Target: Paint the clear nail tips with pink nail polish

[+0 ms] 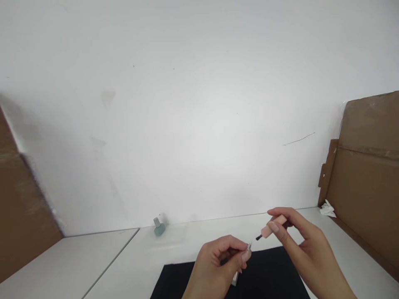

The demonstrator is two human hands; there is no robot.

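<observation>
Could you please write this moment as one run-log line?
left hand: pinches clear piece; right hand: holds pink handle with dark brush; brush: apart from piece; black mat: beneath left hand; teal bottle: near wall

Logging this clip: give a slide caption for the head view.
Right hand holding pink-handled black brush near small clear piece pinched in left hand.

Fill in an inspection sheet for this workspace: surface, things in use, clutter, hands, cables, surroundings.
Surface: white table with a visible seam; black mat on it.
Things in use: pink-handled brush, dark bristles apart from a small clear piece; pale item mostly hidden by a hand.
Clutter: blue-grey bottle near the wall; crumpled white scrap at right.
Hands: left hand pinches the clear piece; right hand holds the brush.
Cables: nothing seen.
Surroundings: marked white wall; cardboard on both sides.
</observation>
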